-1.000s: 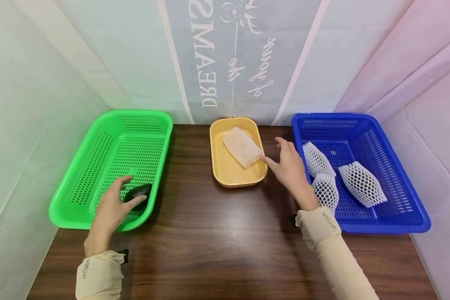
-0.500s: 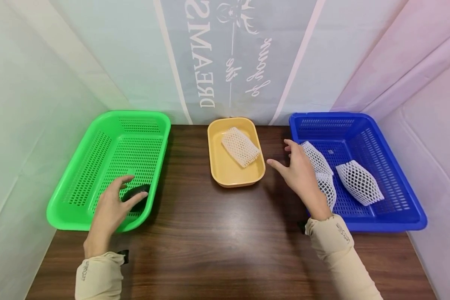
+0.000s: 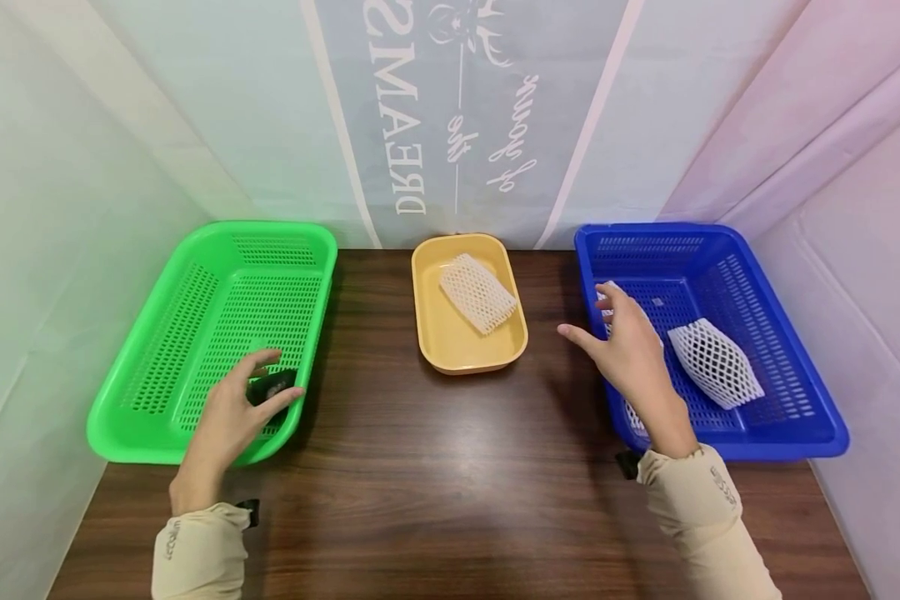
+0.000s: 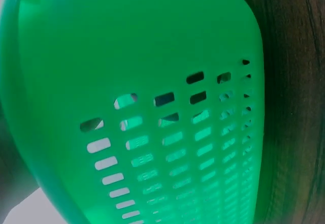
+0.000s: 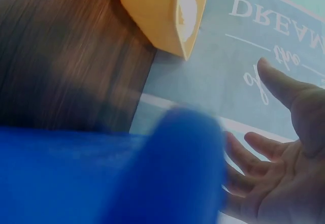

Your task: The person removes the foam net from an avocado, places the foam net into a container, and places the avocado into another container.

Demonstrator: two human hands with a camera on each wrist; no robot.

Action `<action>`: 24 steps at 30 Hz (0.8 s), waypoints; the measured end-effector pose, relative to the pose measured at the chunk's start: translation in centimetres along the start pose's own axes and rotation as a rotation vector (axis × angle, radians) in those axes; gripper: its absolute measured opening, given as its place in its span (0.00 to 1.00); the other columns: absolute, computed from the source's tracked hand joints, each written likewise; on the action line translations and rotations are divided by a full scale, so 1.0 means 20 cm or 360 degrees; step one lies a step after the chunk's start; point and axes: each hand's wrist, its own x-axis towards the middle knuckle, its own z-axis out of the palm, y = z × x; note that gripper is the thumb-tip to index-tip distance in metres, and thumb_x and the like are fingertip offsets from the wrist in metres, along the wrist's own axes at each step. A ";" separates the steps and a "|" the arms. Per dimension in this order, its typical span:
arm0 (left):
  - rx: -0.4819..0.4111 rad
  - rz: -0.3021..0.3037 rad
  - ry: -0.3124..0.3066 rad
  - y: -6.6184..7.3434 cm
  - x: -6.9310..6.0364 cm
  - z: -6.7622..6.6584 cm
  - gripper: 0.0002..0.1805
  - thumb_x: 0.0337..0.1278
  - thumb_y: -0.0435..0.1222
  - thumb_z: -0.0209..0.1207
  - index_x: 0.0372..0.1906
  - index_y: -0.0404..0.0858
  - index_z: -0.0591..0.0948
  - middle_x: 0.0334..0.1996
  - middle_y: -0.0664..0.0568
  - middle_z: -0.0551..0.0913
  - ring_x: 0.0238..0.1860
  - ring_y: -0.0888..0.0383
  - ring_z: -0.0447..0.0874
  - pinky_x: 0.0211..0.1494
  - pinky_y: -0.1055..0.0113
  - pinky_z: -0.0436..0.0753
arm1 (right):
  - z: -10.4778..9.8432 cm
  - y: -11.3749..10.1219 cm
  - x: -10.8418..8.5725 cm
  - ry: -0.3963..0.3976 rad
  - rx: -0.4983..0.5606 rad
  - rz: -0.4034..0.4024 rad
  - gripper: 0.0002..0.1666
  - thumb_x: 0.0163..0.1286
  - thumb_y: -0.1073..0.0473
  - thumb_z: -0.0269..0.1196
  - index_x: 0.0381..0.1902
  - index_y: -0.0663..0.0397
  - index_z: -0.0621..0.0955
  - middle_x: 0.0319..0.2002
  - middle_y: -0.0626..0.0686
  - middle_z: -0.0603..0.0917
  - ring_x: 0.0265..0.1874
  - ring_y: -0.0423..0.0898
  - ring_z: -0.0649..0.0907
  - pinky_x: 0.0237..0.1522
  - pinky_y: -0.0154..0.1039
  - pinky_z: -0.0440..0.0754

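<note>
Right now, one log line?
left grip: at black object in green basket | right grip: empty, at blue basket | white net: in yellow tray

The tabletop (image 3: 435, 483) is dark brown and wood-grained, with a pale sheen. On it stand a green basket (image 3: 266, 300) at left, a tray (image 3: 450, 342) in the middle, and a blue basket (image 3: 750, 296) at right.

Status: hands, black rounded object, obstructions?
Left hand at black rounded object, grip unclear. Object inside green perforated plastic basket. Right hand open, empty, at left side of blue perforated plastic basket. Possible obstacle: green basket's wall, close beside object.
</note>
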 end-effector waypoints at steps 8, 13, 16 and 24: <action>-0.0012 0.0017 -0.0036 0.01 0.00 0.01 0.37 0.58 0.47 0.68 0.69 0.38 0.70 0.63 0.37 0.76 0.61 0.38 0.74 0.57 0.38 0.74 | -0.05 0.03 -0.07 -0.0027 0.0003 0.0035 0.53 0.66 0.38 0.66 0.77 0.57 0.58 0.62 0.69 0.74 0.58 0.66 0.77 0.52 0.65 0.77; -0.0009 0.0019 -0.0073 0.01 0.00 0.02 0.37 0.58 0.48 0.68 0.69 0.38 0.69 0.64 0.38 0.75 0.60 0.39 0.75 0.58 0.39 0.75 | -0.12 0.08 -0.10 -0.0091 -0.0057 0.0051 0.54 0.66 0.35 0.64 0.76 0.61 0.58 0.62 0.70 0.74 0.58 0.67 0.75 0.49 0.65 0.77; -0.0016 0.0021 -0.0097 0.02 0.00 0.02 0.38 0.57 0.48 0.68 0.70 0.39 0.69 0.65 0.38 0.75 0.60 0.39 0.75 0.57 0.39 0.75 | -0.17 0.13 -0.11 -0.0140 -0.0097 0.0076 0.55 0.66 0.34 0.63 0.76 0.63 0.58 0.63 0.72 0.73 0.59 0.69 0.74 0.49 0.67 0.76; -0.0043 0.0064 -0.0128 0.01 0.00 0.05 0.40 0.56 0.48 0.69 0.72 0.41 0.69 0.65 0.38 0.75 0.62 0.38 0.75 0.59 0.37 0.74 | -0.25 0.26 -0.11 -0.0199 -0.0202 0.0086 0.55 0.67 0.34 0.62 0.73 0.70 0.59 0.62 0.77 0.71 0.58 0.74 0.72 0.49 0.69 0.74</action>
